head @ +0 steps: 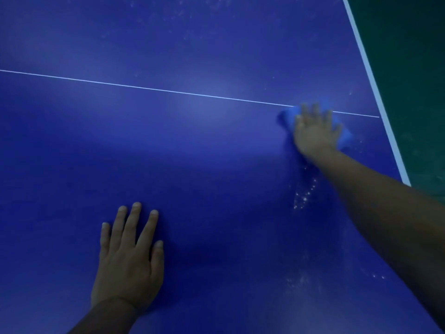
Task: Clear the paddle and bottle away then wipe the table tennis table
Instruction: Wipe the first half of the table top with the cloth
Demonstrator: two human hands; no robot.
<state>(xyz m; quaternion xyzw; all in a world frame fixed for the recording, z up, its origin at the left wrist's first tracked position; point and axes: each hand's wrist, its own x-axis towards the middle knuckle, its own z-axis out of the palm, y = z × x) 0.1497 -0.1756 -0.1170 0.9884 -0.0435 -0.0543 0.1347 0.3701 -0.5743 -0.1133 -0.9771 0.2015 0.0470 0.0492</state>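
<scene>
The blue table tennis table (192, 153) fills the view, with a thin white centre line running across it. My right hand (315, 131) lies flat with spread fingers on a blue cloth (287, 116), pressing it onto the table near the right end of the line; the hand is motion-blurred. My left hand (130, 259) rests flat on the table at the lower left, fingers straight and holding nothing. No paddle or bottle is in view.
The table's white edge stripe (375, 92) runs down the right side, with dark green floor (414, 80) beyond it. White specks and droplets (304, 196) dot the surface below the cloth and at the top.
</scene>
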